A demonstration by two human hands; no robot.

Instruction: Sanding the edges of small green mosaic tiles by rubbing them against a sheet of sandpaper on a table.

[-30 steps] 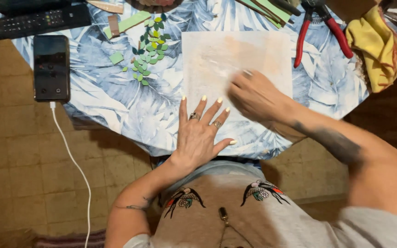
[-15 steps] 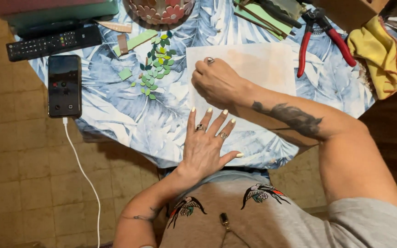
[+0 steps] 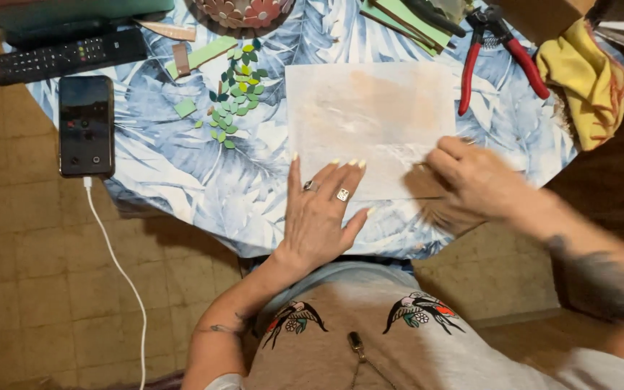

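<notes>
Both hands meet the pale rectangular sheet (image 3: 370, 123): left hand (image 3: 319, 213) flat, fingers spread on its near edge; right hand (image 3: 474, 180) curled at its right corner, grip unclear.

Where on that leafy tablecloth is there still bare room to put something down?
Bare cloth lies between the phone, the green tile pieces and the left hand, with a smaller patch between the pale sheet and the yellow cloth. The far edge is crowded: remote, red pliers, green strips.
</notes>
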